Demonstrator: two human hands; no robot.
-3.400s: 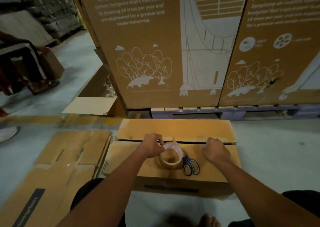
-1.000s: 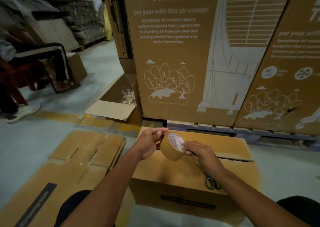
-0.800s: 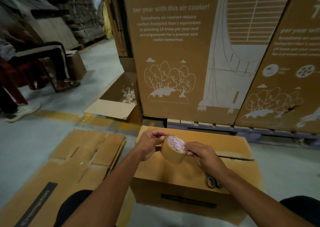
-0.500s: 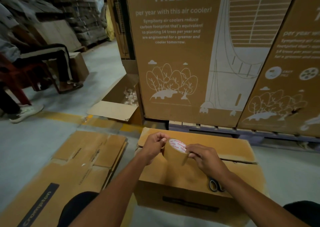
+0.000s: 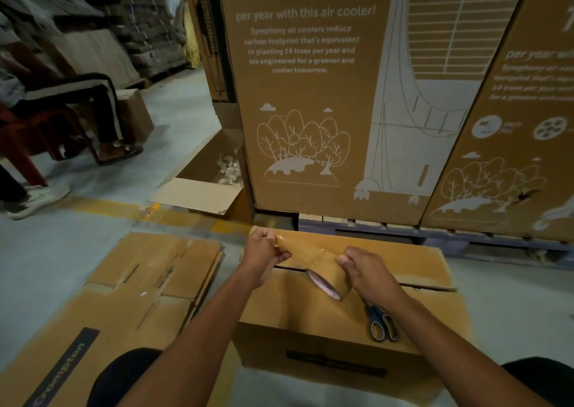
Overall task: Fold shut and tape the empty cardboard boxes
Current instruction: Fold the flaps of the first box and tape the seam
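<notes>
A brown cardboard box (image 5: 310,319) stands on the floor right in front of me, its top flaps folded down with a dark seam between them. My right hand (image 5: 363,270) grips the roll of brown tape (image 5: 326,282) just above the seam. My left hand (image 5: 264,251) pinches the free end of a pulled-out tape strip (image 5: 302,250), stretched over the box's far left part. Blue-handled scissors (image 5: 380,322) lie on the near flap, right of the roll.
Flattened cartons (image 5: 130,298) lie on the floor to my left. Tall printed air-cooler boxes (image 5: 326,111) on a pallet (image 5: 435,236) stand close behind. An open box (image 5: 205,183) holding small clear items sits at back left. A seated person's legs (image 5: 77,111) and red chair are far left.
The roll was lifted off the box into both hands. My left hand has since peeled the tape end and drawn a strip out leftward while my right hand lowered the roll toward the seam.
</notes>
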